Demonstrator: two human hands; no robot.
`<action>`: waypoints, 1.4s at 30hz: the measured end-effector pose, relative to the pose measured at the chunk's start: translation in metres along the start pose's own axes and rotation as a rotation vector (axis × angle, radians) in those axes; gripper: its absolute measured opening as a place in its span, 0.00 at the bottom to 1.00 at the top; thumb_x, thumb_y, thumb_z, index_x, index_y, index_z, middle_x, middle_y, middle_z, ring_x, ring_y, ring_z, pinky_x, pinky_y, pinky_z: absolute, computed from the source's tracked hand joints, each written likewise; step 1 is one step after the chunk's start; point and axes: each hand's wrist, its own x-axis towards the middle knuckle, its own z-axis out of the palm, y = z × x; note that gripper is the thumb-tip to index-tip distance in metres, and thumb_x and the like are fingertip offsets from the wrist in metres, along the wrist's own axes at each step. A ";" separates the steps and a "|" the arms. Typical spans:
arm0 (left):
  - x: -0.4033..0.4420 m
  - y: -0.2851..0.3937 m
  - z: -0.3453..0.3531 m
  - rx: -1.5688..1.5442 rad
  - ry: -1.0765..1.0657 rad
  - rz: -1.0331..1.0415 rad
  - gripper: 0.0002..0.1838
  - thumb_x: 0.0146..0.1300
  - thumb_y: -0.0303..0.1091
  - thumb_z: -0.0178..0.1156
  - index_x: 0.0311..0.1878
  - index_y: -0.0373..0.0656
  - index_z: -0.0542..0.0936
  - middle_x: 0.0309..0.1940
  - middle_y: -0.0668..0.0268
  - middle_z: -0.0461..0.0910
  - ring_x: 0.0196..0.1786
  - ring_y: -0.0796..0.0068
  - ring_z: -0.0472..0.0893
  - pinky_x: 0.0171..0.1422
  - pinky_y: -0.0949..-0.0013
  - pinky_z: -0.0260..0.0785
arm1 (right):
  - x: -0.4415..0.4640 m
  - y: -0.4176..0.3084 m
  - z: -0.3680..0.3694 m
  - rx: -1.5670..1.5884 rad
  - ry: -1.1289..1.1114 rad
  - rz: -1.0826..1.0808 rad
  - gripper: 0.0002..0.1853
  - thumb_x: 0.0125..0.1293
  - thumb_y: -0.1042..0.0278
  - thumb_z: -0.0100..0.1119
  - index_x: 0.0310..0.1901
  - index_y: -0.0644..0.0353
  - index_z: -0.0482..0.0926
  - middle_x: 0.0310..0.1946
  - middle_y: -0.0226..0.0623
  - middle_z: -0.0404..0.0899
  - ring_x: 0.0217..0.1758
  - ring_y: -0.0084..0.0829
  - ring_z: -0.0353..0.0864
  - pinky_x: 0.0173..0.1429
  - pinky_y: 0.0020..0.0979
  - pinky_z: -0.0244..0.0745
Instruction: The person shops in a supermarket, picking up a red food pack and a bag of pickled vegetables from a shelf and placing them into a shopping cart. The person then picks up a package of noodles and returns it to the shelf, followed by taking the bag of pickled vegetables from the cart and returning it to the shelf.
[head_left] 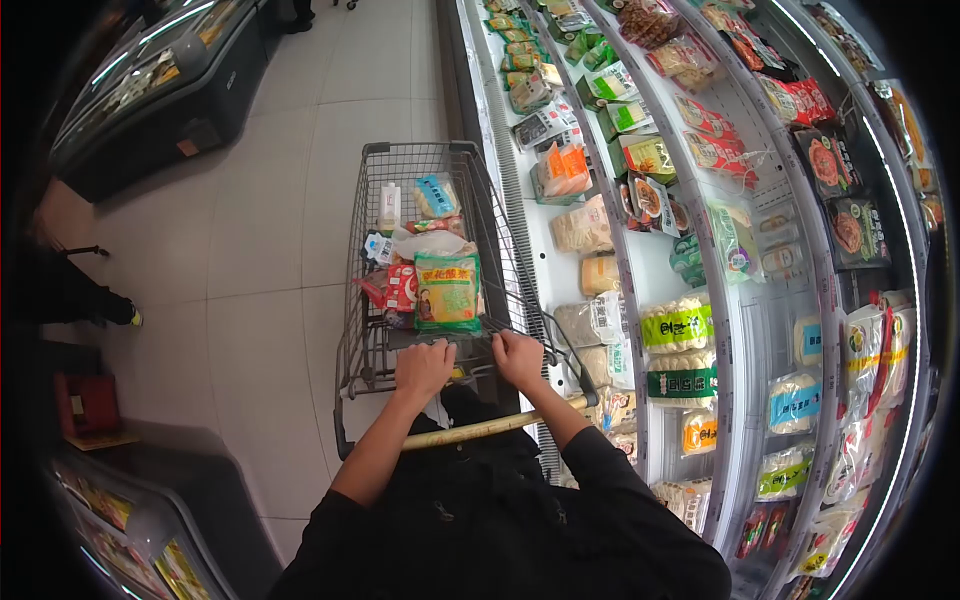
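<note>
Both my forearms reach over the yellowish handle bar (490,431) of a wire shopping cart (378,148). My left hand (424,369) is closed, knuckles up, just behind a green-and-yellow food package (447,292). My right hand (518,359) is also closed, beside the package's lower right corner. What the curled fingers hold, if anything, is hidden. In the basket around the package lie a red-and-white packet (401,288), a pack with a blue label (436,194), a white carton (389,206) and other packaged goods.
Along the right runs an open refrigerated shelf case (630,250) with packed noodles (677,325) and other bags, close to the cart. Tiled floor (260,240) lies to the left. Dark chest freezers (180,130) stand farther left, near a person's leg and shoe (130,312).
</note>
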 end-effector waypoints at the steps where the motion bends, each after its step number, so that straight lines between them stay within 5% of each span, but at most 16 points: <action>1: -0.001 -0.001 0.001 -0.006 0.009 0.012 0.19 0.74 0.48 0.59 0.33 0.44 0.84 0.23 0.49 0.83 0.29 0.43 0.85 0.36 0.43 0.76 | -0.001 0.001 0.001 -0.001 -0.001 -0.003 0.17 0.72 0.56 0.60 0.27 0.56 0.81 0.19 0.45 0.79 0.24 0.52 0.81 0.30 0.52 0.72; 14: 0.011 0.001 -0.001 -0.016 -0.071 -0.030 0.19 0.74 0.48 0.58 0.34 0.43 0.85 0.25 0.50 0.86 0.31 0.45 0.87 0.40 0.45 0.79 | 0.010 0.008 0.006 -0.007 -0.081 0.052 0.15 0.70 0.55 0.62 0.30 0.57 0.83 0.21 0.43 0.82 0.27 0.50 0.85 0.34 0.49 0.77; 22: 0.027 -0.007 0.009 0.012 0.022 -0.016 0.17 0.72 0.46 0.62 0.33 0.43 0.85 0.21 0.55 0.84 0.26 0.50 0.86 0.34 0.50 0.77 | 0.032 0.008 0.005 0.057 -0.184 0.122 0.13 0.70 0.54 0.63 0.36 0.54 0.87 0.28 0.42 0.86 0.34 0.48 0.87 0.39 0.47 0.80; 30: 0.052 -0.004 0.010 -0.062 -0.060 -0.079 0.16 0.71 0.47 0.63 0.35 0.45 0.86 0.25 0.58 0.87 0.30 0.51 0.87 0.37 0.50 0.78 | 0.066 0.024 0.005 0.328 -0.164 0.165 0.13 0.71 0.55 0.63 0.37 0.55 0.88 0.23 0.40 0.84 0.29 0.45 0.86 0.36 0.46 0.79; 42: 0.084 -0.003 0.020 -0.013 -0.061 -0.183 0.16 0.71 0.46 0.64 0.37 0.43 0.86 0.27 0.58 0.88 0.32 0.52 0.88 0.40 0.53 0.78 | 0.101 0.039 0.012 0.196 -0.238 -0.097 0.13 0.71 0.55 0.61 0.35 0.56 0.84 0.24 0.41 0.85 0.31 0.48 0.88 0.36 0.47 0.81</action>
